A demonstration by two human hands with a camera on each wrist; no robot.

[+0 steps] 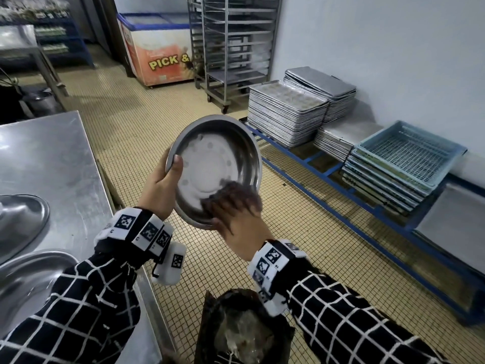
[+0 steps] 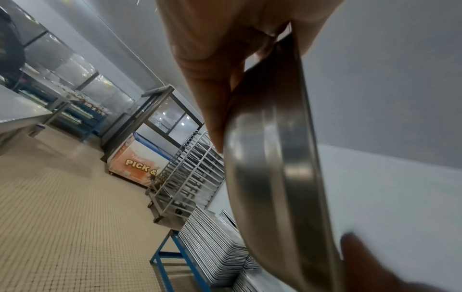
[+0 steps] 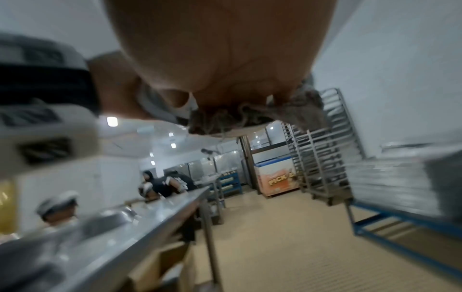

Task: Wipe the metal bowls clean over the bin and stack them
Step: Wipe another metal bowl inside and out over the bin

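Cloth (image 1: 226, 192) under right hand (image 1: 240, 222) presses bowl (image 1: 217, 156) gripped by left hand (image 1: 164, 186).

To your left the steel table (image 1: 52, 164) blocks the way, with bowls (image 1: 18, 222) lying on its near end. Below your hands sits the bin (image 1: 244, 327). To your right, open tiled floor (image 1: 301, 245) lies before the blue rack (image 1: 341, 195) stacked with trays (image 1: 286, 114) and crates (image 1: 404, 158).

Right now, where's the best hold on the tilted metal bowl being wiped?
Its rim, from the left. The metal bowl is tipped on edge, so the left hand pinches the rim, thumb inside, fingers behind, leaving the inside clear for the right hand.
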